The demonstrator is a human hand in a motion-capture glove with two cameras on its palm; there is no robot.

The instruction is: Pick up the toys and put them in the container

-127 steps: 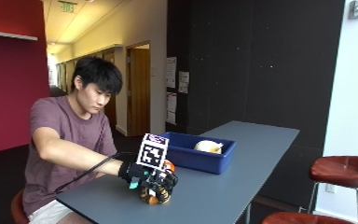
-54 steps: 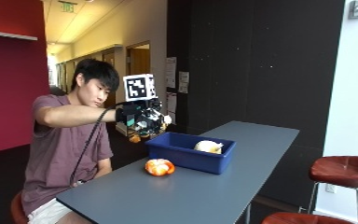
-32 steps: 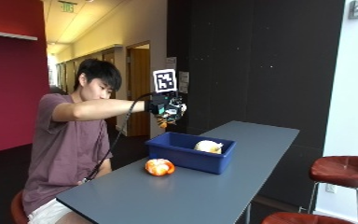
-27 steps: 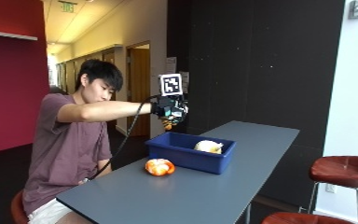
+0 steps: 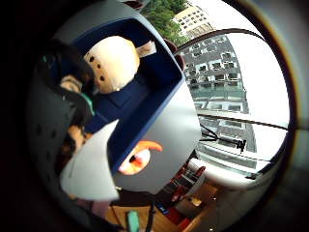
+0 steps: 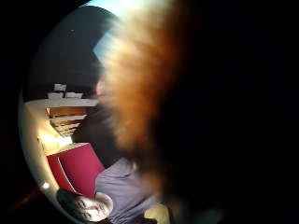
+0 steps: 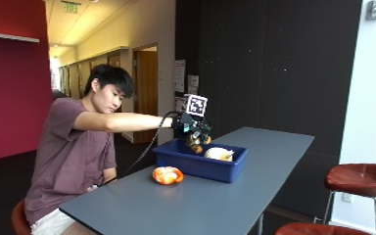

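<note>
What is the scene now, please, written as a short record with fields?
hand: gloved right hand is above the blue container, holding a brown-orange toy
in the container: a cream round toy
on the table: an orange toy beside the container, on the person's side
table: grey, long
left to do: held toy not yet released; orange toy not yet picked up
</note>
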